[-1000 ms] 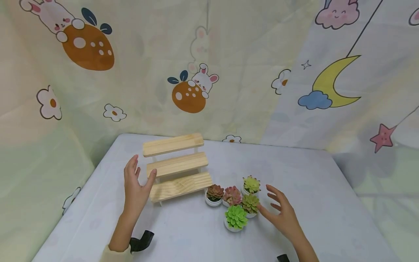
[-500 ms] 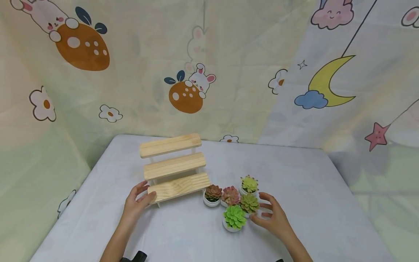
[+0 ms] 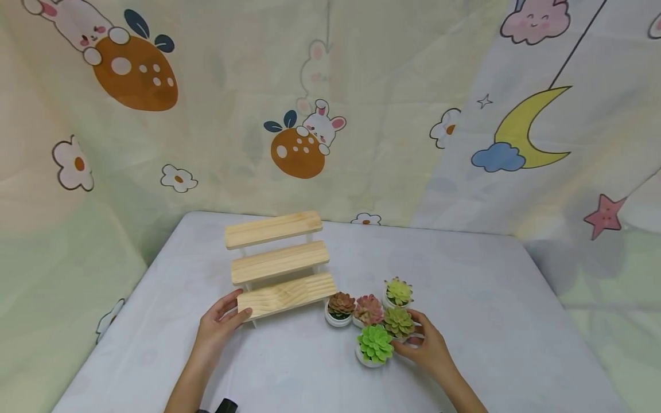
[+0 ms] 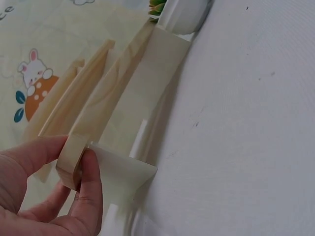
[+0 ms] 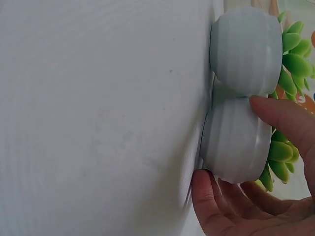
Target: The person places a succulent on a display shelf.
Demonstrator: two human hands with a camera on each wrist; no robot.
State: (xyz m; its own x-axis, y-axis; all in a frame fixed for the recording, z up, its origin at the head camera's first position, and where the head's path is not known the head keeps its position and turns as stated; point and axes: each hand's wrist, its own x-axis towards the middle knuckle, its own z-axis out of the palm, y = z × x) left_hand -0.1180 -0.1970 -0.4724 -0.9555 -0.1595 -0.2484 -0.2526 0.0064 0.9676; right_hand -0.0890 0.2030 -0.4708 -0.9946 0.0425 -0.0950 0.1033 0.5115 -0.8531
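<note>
A three-tier wooden display stand (image 3: pixel 281 263) with pale translucent supports stands on the table's left half. My left hand (image 3: pixel 218 327) pinches the left end of its lowest board (image 4: pixel 74 157) between thumb and fingers. My right hand (image 3: pixel 430 350) grips the white ribbed pot (image 5: pixel 236 140) of an olive-green succulent (image 3: pixel 399 322), thumb on one side and fingers on the other. Right beside that pot is a bright green succulent (image 3: pixel 375 344) in a similar white pot (image 5: pixel 246 51). Clustered with them are a pink succulent (image 3: pixel 369 310), a brown-red one (image 3: pixel 341 306) and a yellow-green one (image 3: pixel 398 292).
A white cloth covers the table (image 3: pixel 490 321). Behind it hangs a patterned curtain (image 3: pixel 382 126) with rabbits, flowers and a moon. The brown-red succulent's pot stands close to the right end of the stand's lowest board.
My left hand has come down from beside the middle board to the lowest board's left end and pinched it. The right hand has moved left and closed round the olive-green succulent's pot.
</note>
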